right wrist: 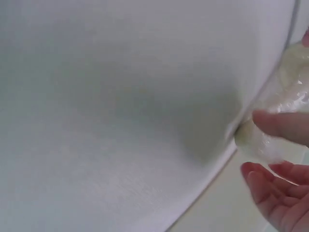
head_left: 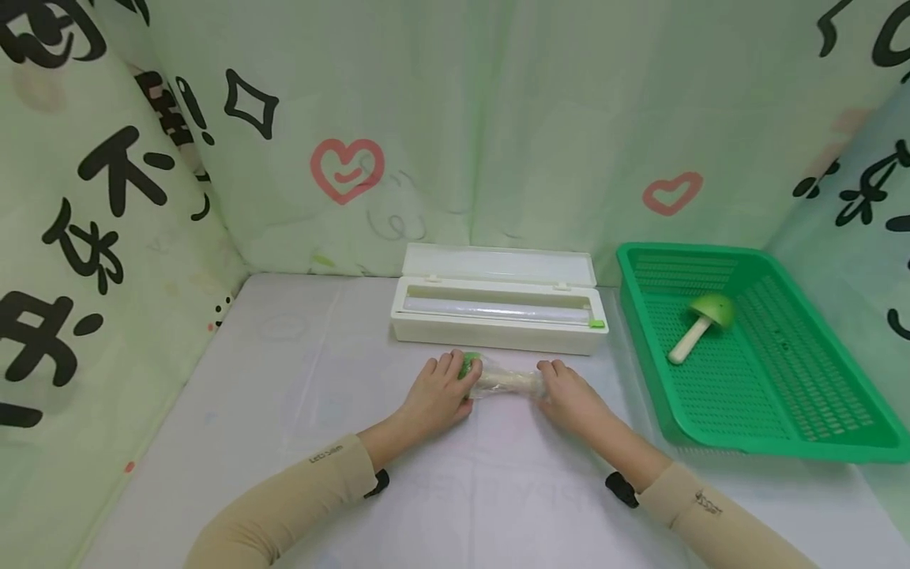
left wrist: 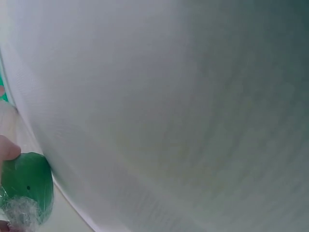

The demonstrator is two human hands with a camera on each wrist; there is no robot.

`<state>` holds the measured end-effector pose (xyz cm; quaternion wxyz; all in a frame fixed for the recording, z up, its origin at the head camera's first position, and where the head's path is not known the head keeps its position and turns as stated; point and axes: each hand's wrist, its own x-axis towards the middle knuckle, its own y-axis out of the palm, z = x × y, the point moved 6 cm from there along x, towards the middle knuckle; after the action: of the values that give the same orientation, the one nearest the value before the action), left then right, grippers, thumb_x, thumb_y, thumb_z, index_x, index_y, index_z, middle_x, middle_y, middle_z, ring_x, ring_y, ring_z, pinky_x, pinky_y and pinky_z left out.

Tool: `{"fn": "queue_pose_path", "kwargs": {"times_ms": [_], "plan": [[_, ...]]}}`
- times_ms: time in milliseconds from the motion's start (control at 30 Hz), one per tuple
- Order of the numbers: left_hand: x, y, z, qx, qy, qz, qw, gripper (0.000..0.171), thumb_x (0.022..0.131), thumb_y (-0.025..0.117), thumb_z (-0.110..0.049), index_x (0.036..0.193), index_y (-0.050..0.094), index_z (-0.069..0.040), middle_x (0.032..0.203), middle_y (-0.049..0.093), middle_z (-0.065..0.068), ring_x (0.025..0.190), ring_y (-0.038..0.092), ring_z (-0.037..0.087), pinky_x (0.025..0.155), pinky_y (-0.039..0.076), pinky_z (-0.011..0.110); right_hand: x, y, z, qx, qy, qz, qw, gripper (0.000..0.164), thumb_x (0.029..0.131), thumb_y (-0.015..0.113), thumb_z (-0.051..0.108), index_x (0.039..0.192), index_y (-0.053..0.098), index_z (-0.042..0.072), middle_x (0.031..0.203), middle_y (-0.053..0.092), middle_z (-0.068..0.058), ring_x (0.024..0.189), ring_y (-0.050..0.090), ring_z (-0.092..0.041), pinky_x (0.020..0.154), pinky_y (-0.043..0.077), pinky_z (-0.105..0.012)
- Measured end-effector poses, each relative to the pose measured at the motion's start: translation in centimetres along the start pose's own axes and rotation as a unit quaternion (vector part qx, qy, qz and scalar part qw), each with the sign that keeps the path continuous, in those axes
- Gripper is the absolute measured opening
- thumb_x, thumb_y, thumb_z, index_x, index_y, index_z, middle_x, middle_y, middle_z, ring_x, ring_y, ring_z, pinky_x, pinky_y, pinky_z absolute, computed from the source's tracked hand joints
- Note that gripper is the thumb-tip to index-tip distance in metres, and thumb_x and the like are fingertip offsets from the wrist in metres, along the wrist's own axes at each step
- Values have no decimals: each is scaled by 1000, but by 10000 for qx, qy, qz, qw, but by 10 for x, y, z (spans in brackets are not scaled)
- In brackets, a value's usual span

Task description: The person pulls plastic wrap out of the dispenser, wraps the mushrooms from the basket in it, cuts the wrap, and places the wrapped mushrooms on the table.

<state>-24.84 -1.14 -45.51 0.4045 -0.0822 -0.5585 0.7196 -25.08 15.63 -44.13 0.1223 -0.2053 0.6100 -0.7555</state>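
Observation:
A green-capped mushroom (head_left: 506, 383) with a white stem lies sideways over the table, wrapped in clear cling film. My left hand (head_left: 442, 391) grips it at the cap end, its fingers covering most of the cap in the head view. In the left wrist view the green cap (left wrist: 30, 181) shows, with crumpled film (left wrist: 21, 212) bunched at its lower side. At the stem end, my right hand (head_left: 572, 399) holds the wrapped mushroom. Its thumb (right wrist: 277, 124) lies on the stem end in the right wrist view, with curled fingers (right wrist: 275, 193) below by the film.
Just beyond the hands stands a white cling film dispenser (head_left: 498, 336), lid raised, a film roll (head_left: 498, 310) inside and a green slider (head_left: 596, 323) at its right end. On the right, a green basket (head_left: 789, 446) holds another green-capped mushroom (head_left: 700, 328). Printed curtains (head_left: 498, 118) enclose the table.

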Motion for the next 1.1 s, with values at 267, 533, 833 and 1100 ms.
{"fn": "queue_pose_path", "kwargs": {"times_ms": [267,533,833,1100], "plan": [[1,0,-1,31,71,-166,9998,55,80,58,-49,118,39,-13,104,43,9,90,45,20,67,41,26,4,8,19,-1236,-1062,-388,9859,23,71,65,-13,93,58,-14,79,53,-18,68,55,-27,62,50,-31],[1,0,-4,340,80,-335,9988,56,80,58,-48,117,39,-11,105,44,10,89,44,20,69,40,27,9,14,33,-2154,-1730,-1037,9555,10,67,69,-9,74,61,-9,67,51,-11,57,50,-19,52,46,-25],[0,5,-5,711,6,-44,9975,57,84,51,-52,121,37,-11,109,43,11,91,42,20,72,39,28,10,18,29,-2149,-1566,-942,9594,10,71,66,-6,75,57,-4,69,47,-9,59,47,-19,51,43,-27],[0,4,5,25,-235,944,9953,62,87,43,-56,132,36,-13,119,43,12,105,43,23,85,38,33,8,15,15,-1653,-712,-513,9823,18,72,65,6,84,52,3,74,44,-6,67,47,-23,56,40,-33]]}}
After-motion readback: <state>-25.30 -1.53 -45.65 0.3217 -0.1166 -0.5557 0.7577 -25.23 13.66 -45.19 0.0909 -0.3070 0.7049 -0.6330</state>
